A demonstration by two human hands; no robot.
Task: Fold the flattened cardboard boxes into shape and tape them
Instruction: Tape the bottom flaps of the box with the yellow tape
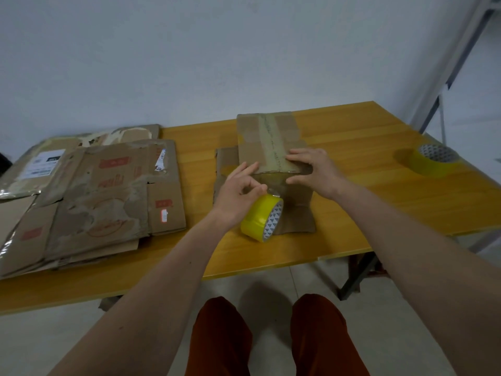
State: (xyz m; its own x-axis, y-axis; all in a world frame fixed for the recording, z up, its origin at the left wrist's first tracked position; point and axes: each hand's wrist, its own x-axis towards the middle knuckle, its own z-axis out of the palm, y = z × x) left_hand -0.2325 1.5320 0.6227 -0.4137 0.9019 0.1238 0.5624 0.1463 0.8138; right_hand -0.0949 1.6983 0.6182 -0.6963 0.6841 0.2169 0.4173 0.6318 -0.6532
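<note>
**Inspector:** Flattened cardboard boxes (89, 196) lie stacked at the left end of the yellow table (352, 213), several overlapping; the exact count cannot be read from the layering. They appear to be stock awaiting folding.

**Clerk:** And the one in work?

**Inspector:** One folded box (267, 142) stands near the table's middle, a taped seam running down its top, with a loose flat piece of cardboard (226, 158) under it. Left hand (238, 191) is at its near left corner, thumb and fingers pinched together just above the yellow tape roll (261, 217); judged to be nipping the tape strip that runs from roll to box, though the clear film is hard to make out.

**Clerk:** Right hand?

**Inspector:** Right hand (315, 169) lies over the near top edge, fingers extended flat, thumb against the front face. Judged to be pressing the tape down and steadying the box for the tear.

**Clerk:** Tape count?

**Inspector:** Two rolls: the one in use, and a second yellow roll (431, 160) idle at the far right, well apart
</note>
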